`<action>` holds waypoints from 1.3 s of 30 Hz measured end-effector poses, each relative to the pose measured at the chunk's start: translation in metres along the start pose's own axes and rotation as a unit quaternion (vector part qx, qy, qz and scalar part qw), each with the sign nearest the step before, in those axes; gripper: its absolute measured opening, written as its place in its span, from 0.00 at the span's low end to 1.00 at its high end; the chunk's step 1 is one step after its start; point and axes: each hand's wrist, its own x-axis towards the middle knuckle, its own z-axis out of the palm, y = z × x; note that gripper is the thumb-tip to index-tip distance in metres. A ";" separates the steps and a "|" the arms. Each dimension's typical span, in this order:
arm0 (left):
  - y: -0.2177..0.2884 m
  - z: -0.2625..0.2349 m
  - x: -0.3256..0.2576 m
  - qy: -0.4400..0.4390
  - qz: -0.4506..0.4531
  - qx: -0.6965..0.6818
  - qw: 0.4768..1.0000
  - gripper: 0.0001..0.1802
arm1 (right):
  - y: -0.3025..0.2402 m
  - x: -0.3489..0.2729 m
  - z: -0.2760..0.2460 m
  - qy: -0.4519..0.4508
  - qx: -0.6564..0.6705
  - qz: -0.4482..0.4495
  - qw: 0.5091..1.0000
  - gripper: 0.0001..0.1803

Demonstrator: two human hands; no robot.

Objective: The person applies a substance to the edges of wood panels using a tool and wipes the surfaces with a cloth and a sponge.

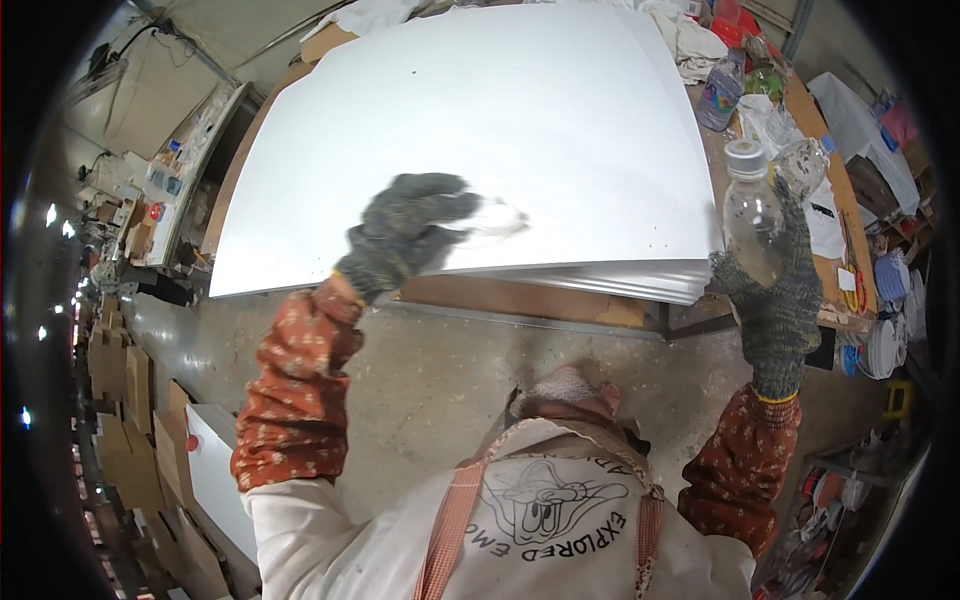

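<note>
My left hand (405, 232), in a grey knitted glove, is over the near edge of a stack of large white sheets (480, 120) on a workbench. It pinches a small clear, blurred thing (497, 218) that I cannot identify. My right hand (772, 292), also gloved, holds a clear plastic bottle (750, 210) with a pale cap upright, just off the stack's near right corner. The bottle looks nearly empty, with dark specks inside.
Another bottle (720, 90), rags and clutter lie along the bench's right side. Cardboard boxes (130, 400) and a white panel (215, 470) stand on the floor at left. Plates and tools (885, 330) crowd the right. A concrete floor (440, 370) runs below the bench.
</note>
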 end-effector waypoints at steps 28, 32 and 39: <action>0.060 0.075 0.100 -0.051 0.145 -0.032 0.988 0.19 | 0.101 -0.059 -0.041 0.122 0.026 0.109 0.986 0.35; 0.055 0.083 0.113 -0.061 0.184 -0.075 0.978 0.18 | 0.081 -0.063 -0.056 0.123 0.056 0.143 0.980 0.43; 0.020 0.053 0.080 -0.076 0.037 0.023 0.996 0.18 | 0.102 -0.080 -0.058 0.185 0.290 0.212 0.915 0.43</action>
